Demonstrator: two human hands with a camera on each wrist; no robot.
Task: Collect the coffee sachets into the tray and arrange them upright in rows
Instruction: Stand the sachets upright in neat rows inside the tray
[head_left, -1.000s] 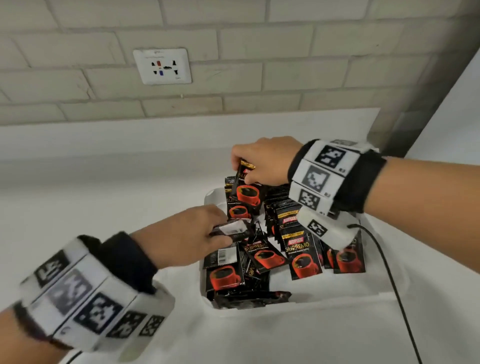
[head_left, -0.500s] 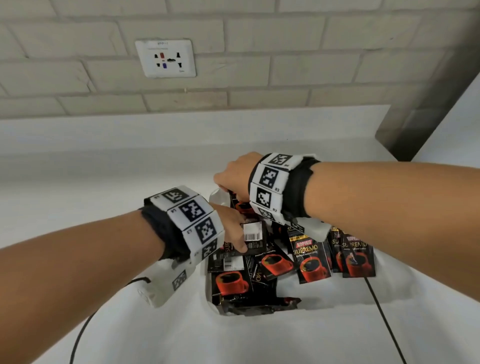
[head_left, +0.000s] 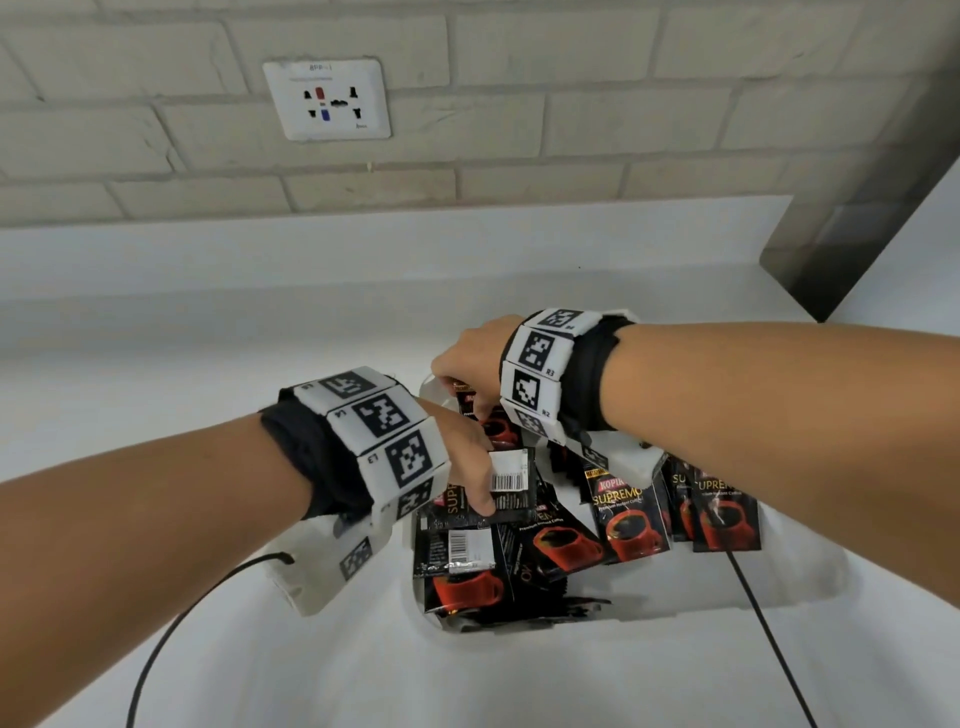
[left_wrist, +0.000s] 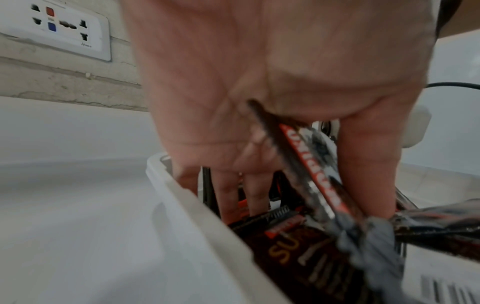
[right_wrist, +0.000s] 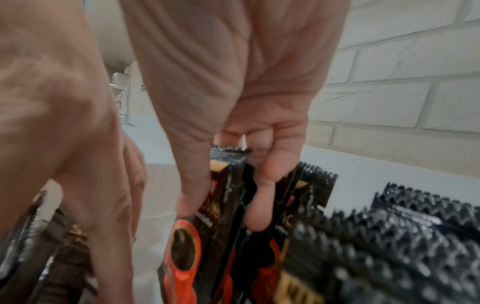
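Note:
A white tray (head_left: 789, 582) on the counter holds several black coffee sachets with red cups. Some stand upright along the right side (head_left: 628, 514), others lie loose at the front left (head_left: 462, 571). My left hand (head_left: 480, 467) pinches a sachet (head_left: 511, 480) with its barcode side up, over the tray's left part; in the left wrist view this sachet (left_wrist: 311, 174) sits between thumb and fingers, beside the tray rim (left_wrist: 197, 216). My right hand (head_left: 465, 376) is at the far left corner and pinches the top of an upright sachet (right_wrist: 228, 185).
The tray stands on a white counter (head_left: 208, 338) against a brick wall with a socket plate (head_left: 327, 98). A grey pillar (head_left: 857, 208) rises at the far right. Black cables (head_left: 171, 623) (head_left: 763, 623) trail from both wrists across the counter.
My left hand has moved forward over the tray's left side with its sachet, now barcode side up. My right hand has lowered its sachet into the far left corner.

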